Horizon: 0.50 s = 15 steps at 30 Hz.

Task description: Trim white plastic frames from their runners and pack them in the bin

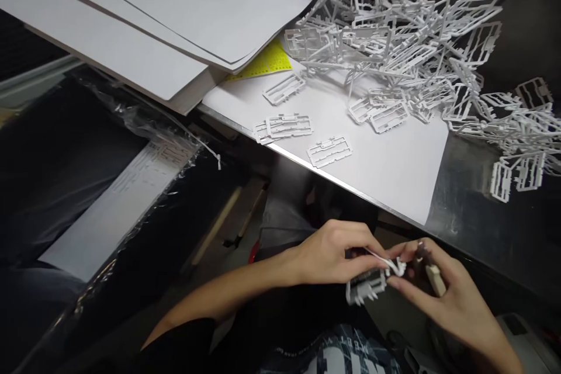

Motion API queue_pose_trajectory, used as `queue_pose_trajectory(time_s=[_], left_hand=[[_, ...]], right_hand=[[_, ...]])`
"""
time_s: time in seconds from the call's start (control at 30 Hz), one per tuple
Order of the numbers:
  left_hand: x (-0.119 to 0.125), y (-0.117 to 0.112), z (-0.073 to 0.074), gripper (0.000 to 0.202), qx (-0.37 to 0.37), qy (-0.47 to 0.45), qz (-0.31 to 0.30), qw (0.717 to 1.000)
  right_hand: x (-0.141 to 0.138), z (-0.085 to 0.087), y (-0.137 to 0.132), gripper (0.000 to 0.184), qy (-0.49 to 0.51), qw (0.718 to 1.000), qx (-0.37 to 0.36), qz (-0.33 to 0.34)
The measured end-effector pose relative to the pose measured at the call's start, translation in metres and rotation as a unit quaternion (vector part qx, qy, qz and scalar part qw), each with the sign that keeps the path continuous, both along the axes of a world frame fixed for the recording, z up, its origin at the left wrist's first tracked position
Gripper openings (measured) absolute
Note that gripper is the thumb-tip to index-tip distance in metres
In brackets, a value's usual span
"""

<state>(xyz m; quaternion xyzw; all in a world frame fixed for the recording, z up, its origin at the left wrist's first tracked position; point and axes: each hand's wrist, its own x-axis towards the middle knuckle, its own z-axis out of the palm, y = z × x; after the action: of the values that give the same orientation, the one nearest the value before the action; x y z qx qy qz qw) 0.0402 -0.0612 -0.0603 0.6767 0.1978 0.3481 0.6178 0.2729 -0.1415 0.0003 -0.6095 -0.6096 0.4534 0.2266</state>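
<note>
My left hand is closed in a pinch on a white plastic sprue frame, held over my lap just off the table's edge. A bent white strip of it lies between the two hands. My right hand is closed, thumb and fingertips against that strip. Tucked in its fingers is a small tool with a brown and cream handle; its working end is hidden. Nearest on the table are a single white frame and a few overlapping frames.
A tangled heap of white plastic frames covers the table's far side and spreads right. Large white sheets are stacked at left over a yellow sheet. A black plastic-wrapped bundle with a white label stands left of the metal table edge.
</note>
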Motion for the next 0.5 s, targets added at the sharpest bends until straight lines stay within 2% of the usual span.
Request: queue_pose_trajectory(time_s=[0.07,0.1,0.2,0.3,0.4,0.5], left_hand=[[0.005,0.014,0.017,0.011,-0.049,-0.021,0.026,0.998],[0.008,0.019,0.022,0.016,-0.076,-0.024,0.045,0.996],[0.012,0.027,0.023,0.047,-0.111,-0.025,0.122,0.986],[0.014,0.023,0.015,0.062,-0.078,0.0,0.134,0.988],[0.02,0.019,0.008,0.049,-0.025,0.039,0.119,0.992],[0.029,0.019,0.005,0.05,0.083,0.048,0.162,0.982]], right_hand=[[-0.005,0.007,0.011,0.023,0.045,0.997,0.033,-0.054],[-0.007,0.01,0.017,0.025,0.07,0.993,0.046,-0.083],[-0.01,0.014,0.036,0.032,0.131,0.974,0.078,-0.167],[-0.006,0.014,0.052,0.038,0.172,0.946,0.11,-0.251],[-0.002,0.015,0.064,0.044,0.194,0.92,0.133,-0.315],[-0.002,0.017,0.075,0.051,0.197,0.908,0.134,-0.344]])
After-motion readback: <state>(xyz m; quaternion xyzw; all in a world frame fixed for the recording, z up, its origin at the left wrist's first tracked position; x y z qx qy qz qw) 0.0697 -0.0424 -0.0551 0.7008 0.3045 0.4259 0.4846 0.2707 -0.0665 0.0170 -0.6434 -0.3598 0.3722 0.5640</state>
